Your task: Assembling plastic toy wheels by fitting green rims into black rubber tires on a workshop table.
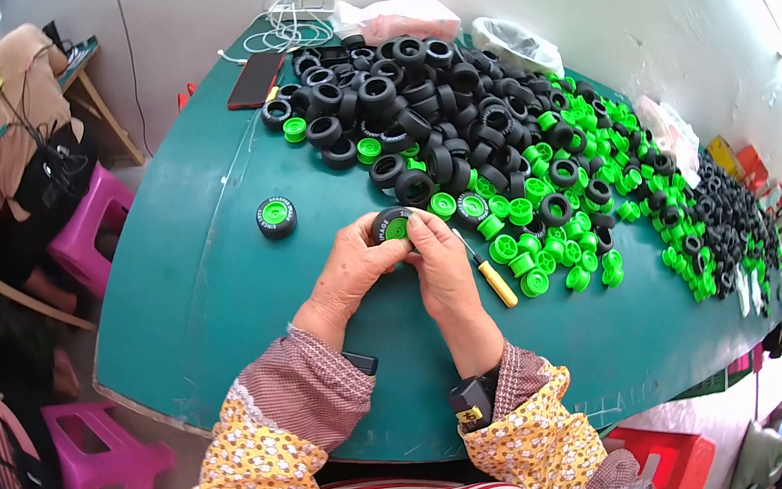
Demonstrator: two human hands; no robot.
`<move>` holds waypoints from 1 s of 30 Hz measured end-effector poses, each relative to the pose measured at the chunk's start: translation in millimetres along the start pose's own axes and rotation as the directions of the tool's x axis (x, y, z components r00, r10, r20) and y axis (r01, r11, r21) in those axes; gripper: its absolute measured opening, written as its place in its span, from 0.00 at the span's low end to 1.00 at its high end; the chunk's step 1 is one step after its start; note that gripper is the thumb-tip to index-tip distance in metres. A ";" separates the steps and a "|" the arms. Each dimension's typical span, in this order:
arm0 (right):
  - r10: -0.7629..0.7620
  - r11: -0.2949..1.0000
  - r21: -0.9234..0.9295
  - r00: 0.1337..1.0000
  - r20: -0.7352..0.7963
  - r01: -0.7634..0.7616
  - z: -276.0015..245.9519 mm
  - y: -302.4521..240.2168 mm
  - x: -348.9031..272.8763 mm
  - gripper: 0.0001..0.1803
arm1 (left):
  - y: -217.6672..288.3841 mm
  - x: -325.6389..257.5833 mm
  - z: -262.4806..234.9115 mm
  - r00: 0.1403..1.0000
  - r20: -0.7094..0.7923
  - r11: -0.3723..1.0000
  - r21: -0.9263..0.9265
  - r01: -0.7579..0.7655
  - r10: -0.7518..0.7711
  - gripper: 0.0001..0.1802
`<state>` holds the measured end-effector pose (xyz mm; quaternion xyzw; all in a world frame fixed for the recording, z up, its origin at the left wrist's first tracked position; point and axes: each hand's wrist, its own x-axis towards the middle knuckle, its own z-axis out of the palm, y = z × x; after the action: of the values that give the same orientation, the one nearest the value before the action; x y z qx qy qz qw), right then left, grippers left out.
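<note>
Head view, looking down: a green table fills most of the frame, and across its far half spreads a heap of black tyres that runs rightward into a scatter of bright green hubs. Nearer the person, both hands meet over the table's middle. The left hand curls around a small toy wheel from below and the side, while the right hand closes on it from the right, thumb and fingertips pressing on its face. The wheel is a black rubber tyre with a green hub showing in its centre, held just above the table (whether the hub sits fully home cannot be told, since fingers cover part of the rim). A risk, as a judgement: uneven thumb pressure could seat the hub crooked, or the slick tyre could pop out of the grip and roll into the loose hubs. One finished wheel stands apart to the left, and a yellow-handled tool lies just beside the right hand.
</note>
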<state>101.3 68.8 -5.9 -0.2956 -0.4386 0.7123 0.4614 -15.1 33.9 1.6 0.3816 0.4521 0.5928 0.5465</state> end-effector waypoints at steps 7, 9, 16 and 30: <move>0.075 0.996 0.044 0.991 0.111 -0.081 -1.1 -2.0 0.9 0.18 | 11.4 -5.1 -5.9 0.997 0.076 1.000 0.028 0.000 -0.002 0.14; 0.074 0.996 0.041 0.986 0.152 -0.081 -2.4 -1.8 0.5 0.18 | 9.2 -6.9 -4.8 0.996 0.090 0.999 0.049 0.012 -0.016 0.14; 0.053 0.997 0.041 0.985 0.164 -0.061 8.4 -7.6 -9.0 0.17 | 9.2 -12.1 -2.5 0.993 0.116 0.995 0.102 0.011 -0.023 0.17; 0.018 0.998 0.052 0.993 0.121 -0.025 1.0 -8.5 1.2 0.16 | 10.1 -8.4 10.5 0.981 0.066 0.964 0.184 -0.192 0.182 0.14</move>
<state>103.3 71.2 2.1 -0.2445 -0.4431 0.7452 0.4343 -7.2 26.8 14.6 0.4871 0.4552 0.5866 0.4599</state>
